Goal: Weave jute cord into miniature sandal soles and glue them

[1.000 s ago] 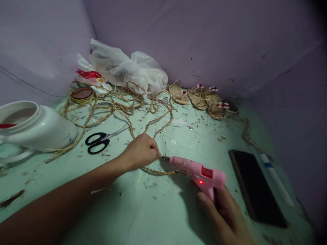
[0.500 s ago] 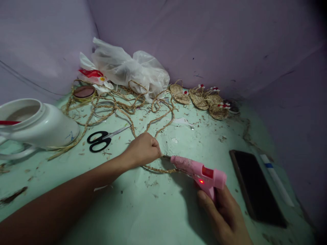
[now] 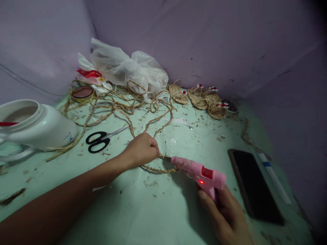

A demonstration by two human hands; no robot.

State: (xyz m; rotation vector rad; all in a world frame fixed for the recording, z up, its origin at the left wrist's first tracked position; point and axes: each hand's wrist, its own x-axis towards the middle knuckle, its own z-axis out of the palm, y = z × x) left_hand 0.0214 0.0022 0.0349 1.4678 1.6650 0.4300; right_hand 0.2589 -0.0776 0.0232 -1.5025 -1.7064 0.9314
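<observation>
My left hand is closed in a fist on a braided rope, whose short end pokes out past the thumb side. In my right hand is a pink glue gun, gripped by its handle, with a red light glowing on its side. The metal nozzle points left, at or very close to the rope end by my left fist; contact cannot be made out. More of the rope loops behind my left hand. Scissors with black handles lie to the left of that hand.
On the left a white jug lies tipped. A plastic bag and a roll of tape sit at the back, near several woven pieces with red and white beads. To the right lie a phone and a white pen-like stick.
The glue gun's nozzle has backed slightly away from my left fist, so a bit more of the rope end shows. Otherwise the view has only shifted a little.
</observation>
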